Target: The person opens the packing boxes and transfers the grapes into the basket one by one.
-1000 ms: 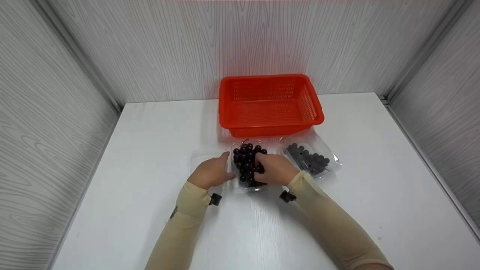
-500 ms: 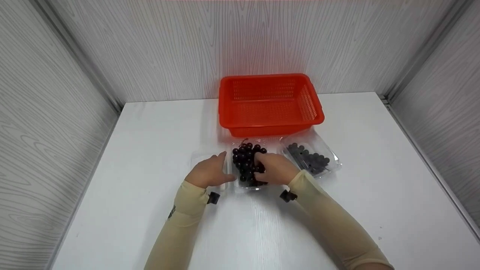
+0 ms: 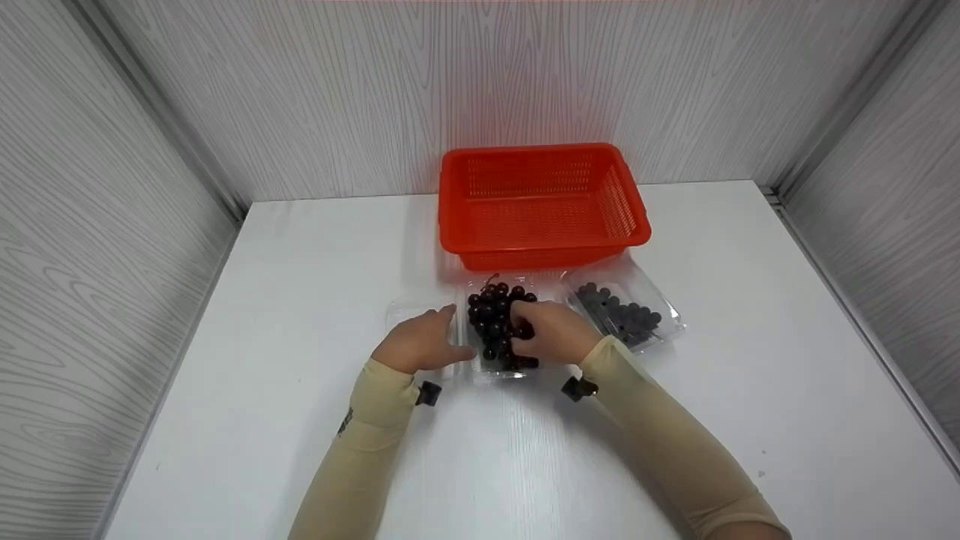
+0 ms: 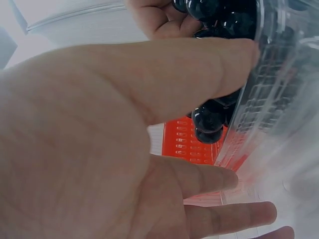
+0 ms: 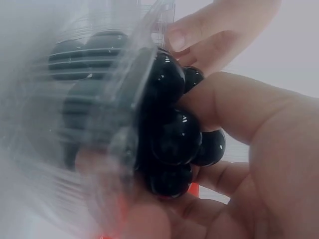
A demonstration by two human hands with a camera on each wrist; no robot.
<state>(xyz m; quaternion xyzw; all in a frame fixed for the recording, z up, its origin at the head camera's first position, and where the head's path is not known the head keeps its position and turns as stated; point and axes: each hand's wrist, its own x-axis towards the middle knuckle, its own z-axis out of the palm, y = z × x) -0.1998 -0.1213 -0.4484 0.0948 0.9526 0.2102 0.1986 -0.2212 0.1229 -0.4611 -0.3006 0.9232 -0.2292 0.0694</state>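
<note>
At the white table's [image 3: 232, 420] middle, just near of the red basket [image 3: 544, 260]: right now, one dark grape bunch [image 3: 491, 319], in a transparent box [image 3: 501, 373].
Bunch's long axis: running near to far, stem [image 3: 490, 281] at the far end, towards the basket's near wall.
Bunch from right hand [image 3: 555, 332]: immediately left, touching along the bunch's right flank.
Right hand: curled in on the grapes, fingers to the far side, thumb to the near; gripping, no doubt of it.
Weight of the bunch: on the box floor or slightly raised, impossible to tell here.
Left hand [image 3: 421, 341]: thumb and fingers spread, nothing grasped; at the box's left edge, over a transparent lid [image 3: 399, 311]; touching or just short of the box wall, hard to say.
Nearer hand: right, plainly, being in contact.
Second box [image 3: 645, 289]: to the right, set askew, apparently closed, with a second grape bunch [image 3: 634, 322] showing hazily through plastic.
Basket: beyond both boxes, open-topped, slotted floor in sight.
</note>
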